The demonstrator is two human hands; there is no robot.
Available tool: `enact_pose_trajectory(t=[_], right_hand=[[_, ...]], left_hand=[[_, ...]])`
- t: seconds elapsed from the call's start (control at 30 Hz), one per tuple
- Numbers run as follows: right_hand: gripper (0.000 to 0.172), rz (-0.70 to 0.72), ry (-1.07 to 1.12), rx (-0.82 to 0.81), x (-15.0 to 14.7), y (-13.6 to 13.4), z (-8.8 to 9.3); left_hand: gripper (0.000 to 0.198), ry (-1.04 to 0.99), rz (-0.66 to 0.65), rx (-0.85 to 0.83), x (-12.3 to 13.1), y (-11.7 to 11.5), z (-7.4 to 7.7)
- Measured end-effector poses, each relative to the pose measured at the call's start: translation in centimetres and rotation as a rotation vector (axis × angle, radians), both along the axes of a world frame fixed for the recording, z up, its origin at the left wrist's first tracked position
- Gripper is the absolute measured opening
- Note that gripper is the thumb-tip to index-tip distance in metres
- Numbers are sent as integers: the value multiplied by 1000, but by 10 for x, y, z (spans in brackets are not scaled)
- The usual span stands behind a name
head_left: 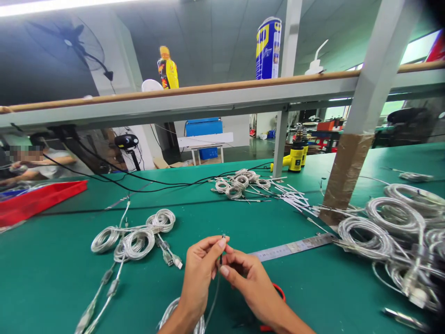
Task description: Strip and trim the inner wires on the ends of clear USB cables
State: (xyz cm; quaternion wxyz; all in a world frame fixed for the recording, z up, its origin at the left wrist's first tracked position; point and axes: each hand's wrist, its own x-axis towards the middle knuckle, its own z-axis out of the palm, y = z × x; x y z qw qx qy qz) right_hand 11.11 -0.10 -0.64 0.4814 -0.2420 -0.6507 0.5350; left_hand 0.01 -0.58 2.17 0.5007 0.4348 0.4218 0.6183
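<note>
My left hand (200, 273) and my right hand (245, 276) meet low in the middle of the view, above the green table (52, 273). Both pinch the end of a thin dark cable (221, 255), whose tip pokes up between the fingertips. The cable runs down between my wrists toward a silver coil (170, 315) at the bottom edge. A red-handled tool (280, 292) lies partly hidden under my right hand. A steel ruler (295, 247) lies just right of my hands.
Coiled silver cables with plugs (134, 239) lie to the left, a big heap of coils (392, 232) to the right, more coils and cable ties (243, 183) farther back. A red tray (34, 199) sits far left, a taped shelf post (346, 174) right, a yellow tool (295, 160) behind. A person sits far left.
</note>
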Motion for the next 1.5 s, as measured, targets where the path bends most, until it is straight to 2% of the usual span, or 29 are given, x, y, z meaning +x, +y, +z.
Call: enact_pose_trajectory(t=[0.2,0.33,0.5,0.77,0.93,1.0,1.1,1.17,1.23,1.33,1.43,1.5], right_hand=[[26,-4,-39,45,2,1,-1],[21,-19,-56,72,3,0,-1],[17,-45,-84,87,5,0,-3],[14,-61,-125,111,5,0,2],[9,27,-159,39,13,0,12],[17,55,-281,18,25,1,20],[26,72,-679,5,50,-1,32],[26,54,-991,56,65,-6,37],[27,-6,-1213,153,72,-13,36],[31,-113,-1352,286,69,-21,25],[35,-154,-1445,351,59,-22,12],[30,-177,-1472,396,54,-18,6]], left_hand=[[18,-30,3,26,2,-2,3],[16,21,14,73,2,-3,1],[18,81,16,92,3,-3,2],[17,54,-24,76,3,-4,1],[21,55,-53,33,2,-2,-3],[21,67,-66,19,2,-1,-2],[21,89,-85,6,3,-2,0],[22,98,-84,6,3,-3,2],[23,105,-73,8,3,-4,2],[23,127,-46,28,3,-4,2],[22,153,-23,54,4,-5,1],[22,165,-13,61,4,-5,1]])
